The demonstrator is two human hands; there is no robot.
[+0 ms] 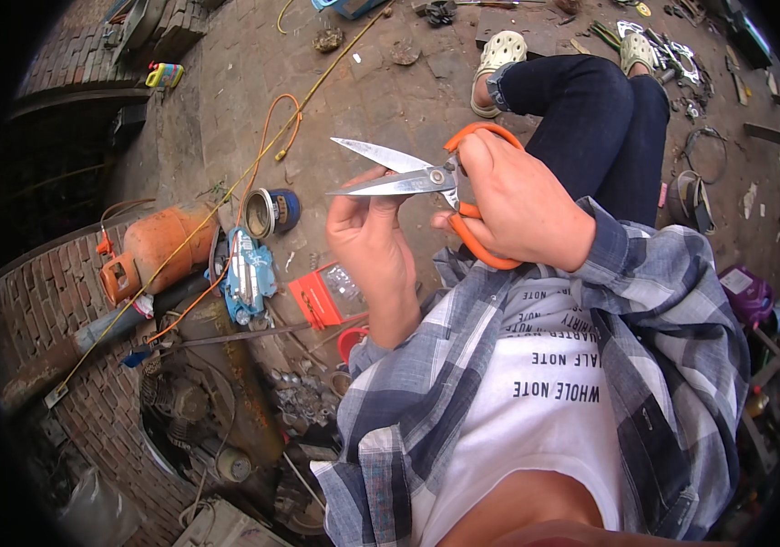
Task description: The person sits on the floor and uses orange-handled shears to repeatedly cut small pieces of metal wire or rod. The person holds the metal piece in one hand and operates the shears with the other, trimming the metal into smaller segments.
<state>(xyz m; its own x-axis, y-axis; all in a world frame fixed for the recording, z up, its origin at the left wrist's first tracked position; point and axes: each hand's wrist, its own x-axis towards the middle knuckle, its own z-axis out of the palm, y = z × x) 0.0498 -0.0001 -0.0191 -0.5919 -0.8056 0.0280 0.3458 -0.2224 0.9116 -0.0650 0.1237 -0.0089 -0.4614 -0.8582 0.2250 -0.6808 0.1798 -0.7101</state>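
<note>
Right hand (522,205) is threaded through the orange loops of a pair of scissors (426,178), fingers curled tight round the handles. Blades are parted a bit, steel, bright, tapering to sharp tips that point to the person's left. Left hand (370,232) is up under the lower blade, thumb + fingertips pinched close near its edge; can't tell if sth thin is held between them, too small to see. The scissors sit in mid-air in front of the chest, over the brick floor (390,100), not resting on anything.

Risk as I see it: the left fingertips are right beside the cutting edge, so if the right hand squeezes w/o the left pulling clear, skin gets nicked. Tips are bare, a slip of the wrist could jab the left palm. A drop would land near the knees.

Materials: handles look smooth moulded plastic, blades polished metal w/ a pivot screw. Shirt is soft plaid over a white tee. Around: an orange gas cylinder (158,246), dented and dusty, lying on its side; a round tin can (270,211) w/ blue wrap, open mouth; a blue power tool (246,273); an orange cable (271,137) snaking across worn, gritty bricks; a red plastic packet (322,296); scattered scrap metal at far right.
</note>
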